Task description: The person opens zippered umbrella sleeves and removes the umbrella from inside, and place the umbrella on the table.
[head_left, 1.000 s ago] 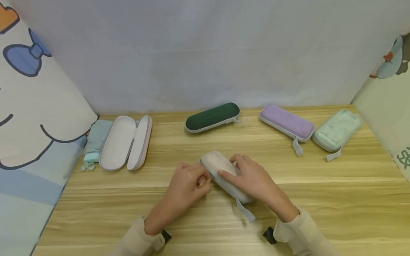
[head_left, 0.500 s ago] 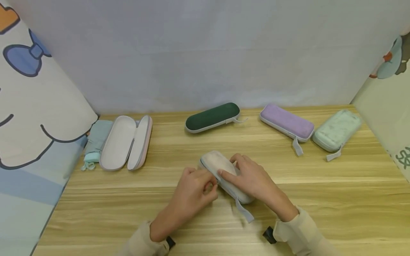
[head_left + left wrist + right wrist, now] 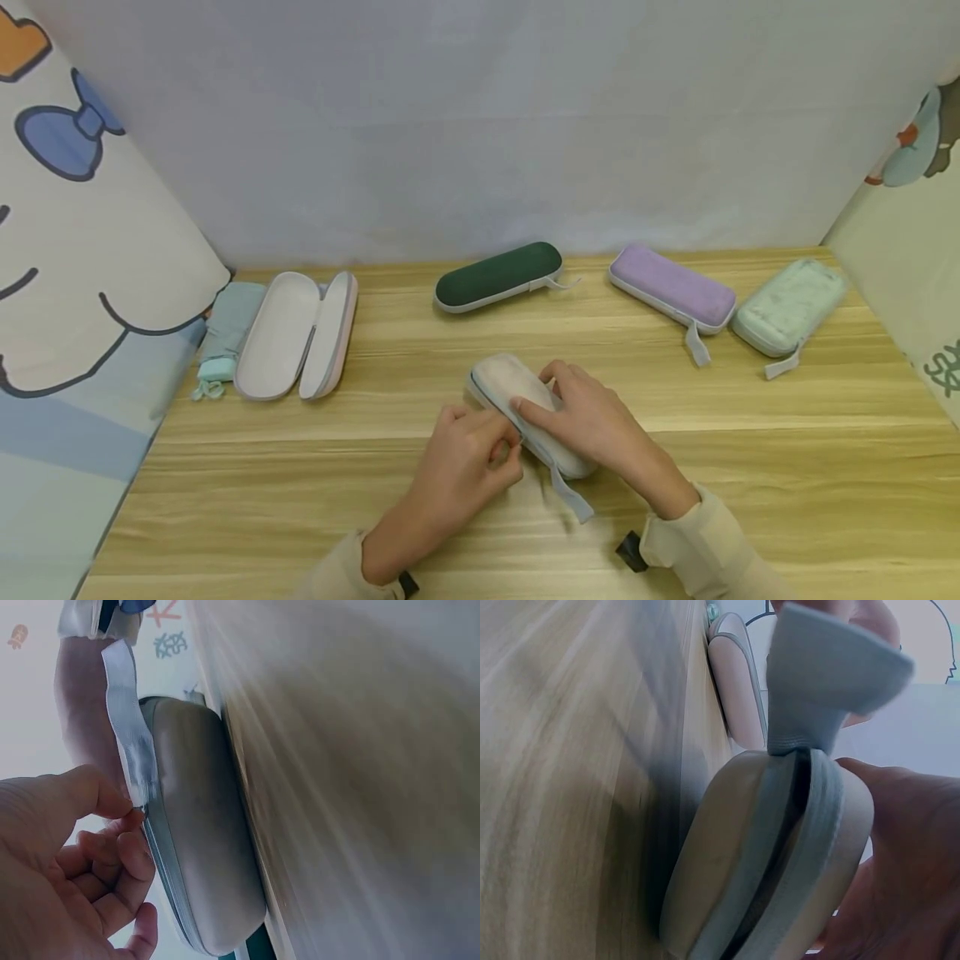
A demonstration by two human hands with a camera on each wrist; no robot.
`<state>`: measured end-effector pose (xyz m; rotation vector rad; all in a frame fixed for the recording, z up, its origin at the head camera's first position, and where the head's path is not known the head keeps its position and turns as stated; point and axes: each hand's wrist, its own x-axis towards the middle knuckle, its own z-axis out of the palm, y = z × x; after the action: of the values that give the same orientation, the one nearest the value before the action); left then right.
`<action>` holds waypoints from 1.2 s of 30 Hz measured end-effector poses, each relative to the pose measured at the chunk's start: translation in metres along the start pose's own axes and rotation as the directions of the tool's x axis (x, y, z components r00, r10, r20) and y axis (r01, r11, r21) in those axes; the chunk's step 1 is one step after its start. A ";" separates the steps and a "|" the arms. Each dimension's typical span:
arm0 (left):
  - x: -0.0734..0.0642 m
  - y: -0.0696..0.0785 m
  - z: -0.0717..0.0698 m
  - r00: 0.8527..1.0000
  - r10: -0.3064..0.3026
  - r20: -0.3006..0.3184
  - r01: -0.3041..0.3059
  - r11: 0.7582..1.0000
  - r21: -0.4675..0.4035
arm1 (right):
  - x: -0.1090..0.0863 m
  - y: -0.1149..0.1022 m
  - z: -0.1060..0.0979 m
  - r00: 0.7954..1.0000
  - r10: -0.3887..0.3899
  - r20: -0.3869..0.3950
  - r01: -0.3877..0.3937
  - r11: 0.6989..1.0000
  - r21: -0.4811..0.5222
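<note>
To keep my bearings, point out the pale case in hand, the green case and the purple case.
Pale case [image 3: 205,825]: left wrist view, on its lower shell.
Green case [image 3: 498,276]: head view, on its top.
Purple case [image 3: 671,287]: head view, on its top.

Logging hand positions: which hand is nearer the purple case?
Right: the right hand is in front and left of the purple case; the left hand is farther left.
</note>
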<state>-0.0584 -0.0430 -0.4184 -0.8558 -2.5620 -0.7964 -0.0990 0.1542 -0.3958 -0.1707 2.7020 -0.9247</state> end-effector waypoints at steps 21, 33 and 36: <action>0.002 -0.010 -0.009 0.978 0.068 0.197 -0.074 0.997 0.023 | -0.002 -0.001 0.003 1.000 -0.016 0.006 0.016 1.000 -0.001; 0.014 -0.047 -0.037 0.952 -0.062 0.301 0.066 0.998 -0.002 | -0.003 -0.003 0.009 0.997 -0.071 -0.011 0.069 0.990 -0.121; 0.018 -0.054 -0.043 0.955 -0.118 0.272 0.123 0.992 -0.002 | -0.003 -0.004 0.010 0.995 -0.098 -0.016 0.094 0.981 -0.172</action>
<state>-0.1011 -0.0970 -0.3978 -0.8748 -2.8755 -0.7863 -0.0926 0.1461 -0.4005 -0.3301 2.8170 -0.7230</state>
